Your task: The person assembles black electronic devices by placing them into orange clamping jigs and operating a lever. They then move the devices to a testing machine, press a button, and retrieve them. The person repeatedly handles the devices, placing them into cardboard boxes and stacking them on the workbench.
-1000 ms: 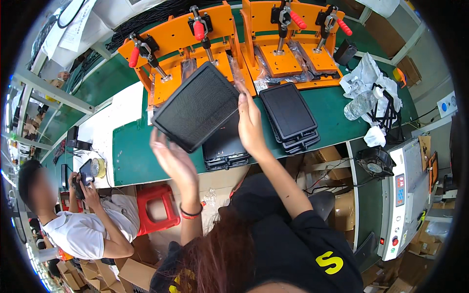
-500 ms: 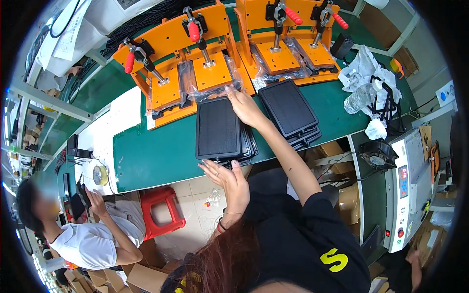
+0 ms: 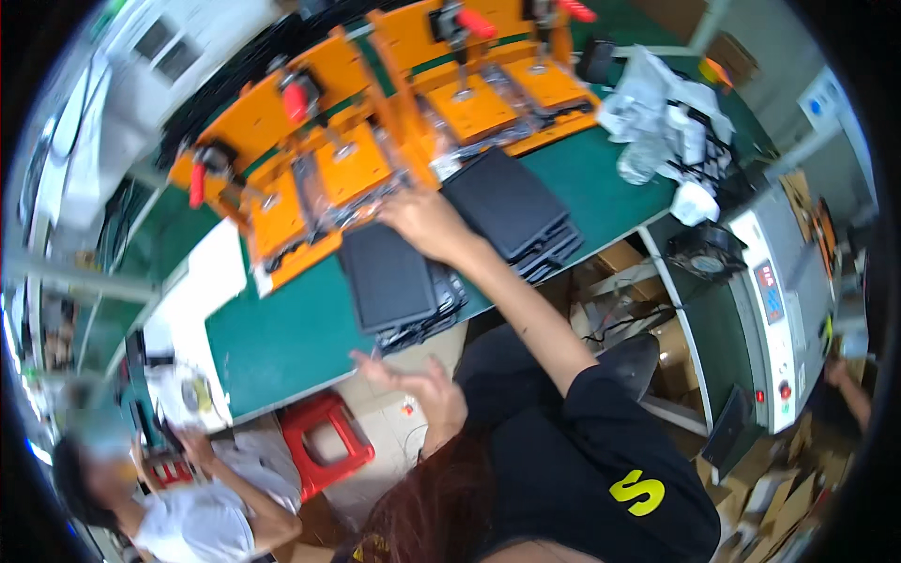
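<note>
Right hand point(image 3: 427, 222): at far edge of black panel stack point(image 3: 388, 281); blurred, grip unclear.
Left hand point(image 3: 430, 392): fingers apart, clear of stack.
Stack position: between both hands.
Second panel stack point(image 3: 507, 200): right of right hand.
Orange toggle-clamp fixture point(image 3: 355, 171): just beyond right hand.

We are looking at a green bench point(image 3: 282, 347), where a left orange fixture point(image 3: 352, 174) and a right orange fixture point(image 3: 474, 122) are standing along the far side. Nearer us, a left stack of black panels point(image 3: 389, 281) and a right stack of black panels point(image 3: 507, 202) are lying just beside each other. A white sheet point(image 3: 211, 267) is covering bench at left; crumpled white wrapping point(image 3: 638, 98) is lying at right.
</note>
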A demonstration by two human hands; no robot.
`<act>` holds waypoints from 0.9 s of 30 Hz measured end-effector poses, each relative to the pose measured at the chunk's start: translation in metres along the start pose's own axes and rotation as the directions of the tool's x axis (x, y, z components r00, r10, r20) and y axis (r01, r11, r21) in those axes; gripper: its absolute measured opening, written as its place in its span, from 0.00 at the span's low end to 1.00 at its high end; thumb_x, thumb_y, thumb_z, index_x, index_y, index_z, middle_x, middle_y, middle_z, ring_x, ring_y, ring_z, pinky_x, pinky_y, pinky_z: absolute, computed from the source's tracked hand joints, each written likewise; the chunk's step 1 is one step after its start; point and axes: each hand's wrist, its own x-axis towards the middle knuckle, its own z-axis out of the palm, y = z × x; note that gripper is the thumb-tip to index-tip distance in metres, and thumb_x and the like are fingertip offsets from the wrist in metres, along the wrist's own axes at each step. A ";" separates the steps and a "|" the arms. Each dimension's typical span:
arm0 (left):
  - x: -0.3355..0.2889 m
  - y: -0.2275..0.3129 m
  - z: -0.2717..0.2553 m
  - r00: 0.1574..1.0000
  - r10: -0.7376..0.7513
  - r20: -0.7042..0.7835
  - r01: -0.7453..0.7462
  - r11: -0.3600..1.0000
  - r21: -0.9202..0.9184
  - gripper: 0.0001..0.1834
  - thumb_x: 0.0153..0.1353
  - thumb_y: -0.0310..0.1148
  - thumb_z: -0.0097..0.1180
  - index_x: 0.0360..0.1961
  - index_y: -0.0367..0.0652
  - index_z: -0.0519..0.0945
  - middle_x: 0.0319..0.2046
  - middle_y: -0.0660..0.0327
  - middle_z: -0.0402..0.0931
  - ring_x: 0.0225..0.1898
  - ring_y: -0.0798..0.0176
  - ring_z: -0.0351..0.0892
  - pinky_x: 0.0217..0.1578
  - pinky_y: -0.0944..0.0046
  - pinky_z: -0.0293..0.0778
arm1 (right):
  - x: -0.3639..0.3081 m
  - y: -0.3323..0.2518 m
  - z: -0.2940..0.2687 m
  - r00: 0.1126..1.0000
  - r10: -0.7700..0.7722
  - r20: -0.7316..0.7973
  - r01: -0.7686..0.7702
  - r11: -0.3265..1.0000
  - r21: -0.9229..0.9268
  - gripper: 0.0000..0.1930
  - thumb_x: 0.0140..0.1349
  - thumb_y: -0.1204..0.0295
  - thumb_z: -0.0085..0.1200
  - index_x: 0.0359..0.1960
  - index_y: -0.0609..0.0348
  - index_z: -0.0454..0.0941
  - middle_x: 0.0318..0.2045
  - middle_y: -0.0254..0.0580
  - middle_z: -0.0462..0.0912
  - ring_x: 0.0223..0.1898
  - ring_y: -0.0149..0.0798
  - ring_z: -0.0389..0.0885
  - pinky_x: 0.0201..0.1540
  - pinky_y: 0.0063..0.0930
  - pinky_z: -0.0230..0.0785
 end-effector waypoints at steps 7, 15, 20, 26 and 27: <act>0.000 -0.021 0.070 0.967 0.253 -0.024 -0.228 0.824 -0.518 0.30 0.64 0.35 0.47 0.61 0.33 0.51 0.61 0.39 0.48 0.62 0.44 0.50 0.61 0.45 0.51 | -0.039 -0.057 -0.107 0.927 0.120 -0.356 -0.053 0.980 0.192 0.11 0.59 0.65 0.54 0.37 0.58 0.79 0.38 0.44 0.79 0.43 0.46 0.78 0.46 0.39 0.70; -0.144 0.110 0.155 0.314 0.713 0.627 0.440 0.476 -0.762 0.13 0.67 0.26 0.41 0.50 0.33 0.60 0.41 0.51 0.67 0.40 0.59 0.68 0.47 0.62 0.67 | -0.334 -0.197 -0.313 0.303 0.209 -0.930 -0.880 0.436 -0.188 0.16 0.62 0.72 0.44 0.49 0.64 0.73 0.49 0.50 0.77 0.48 0.52 0.75 0.53 0.40 0.68; -0.221 0.092 0.200 -0.292 0.737 0.610 0.442 0.670 -0.597 0.10 0.66 0.25 0.43 0.47 0.33 0.67 0.40 0.53 0.69 0.39 0.60 0.72 0.45 0.62 0.71 | -0.477 -0.421 -0.305 -0.098 -0.505 -0.858 -0.931 -0.257 0.258 0.13 0.59 0.83 0.39 0.46 0.66 0.67 0.35 0.47 0.76 0.35 0.39 0.76 0.41 0.33 0.71; -0.239 0.012 0.270 -0.558 0.372 0.742 0.362 0.913 -0.186 0.12 0.66 0.30 0.44 0.50 0.42 0.65 0.42 0.54 0.72 0.40 0.62 0.74 0.39 0.65 0.72 | -0.702 -0.577 -0.204 -0.885 -0.084 -0.457 -0.460 0.024 0.887 0.11 0.59 0.73 0.46 0.37 0.68 0.78 0.25 0.43 0.81 0.27 0.35 0.81 0.33 0.27 0.75; -0.229 0.004 0.280 -0.537 0.295 0.790 0.330 0.936 -0.125 0.13 0.66 0.30 0.43 0.51 0.44 0.64 0.41 0.55 0.74 0.40 0.63 0.74 0.39 0.67 0.71 | -0.739 -0.544 -0.202 -0.872 0.069 -0.484 -0.489 -0.114 0.865 0.14 0.58 0.69 0.50 0.38 0.69 0.78 0.29 0.48 0.82 0.32 0.38 0.82 0.37 0.31 0.76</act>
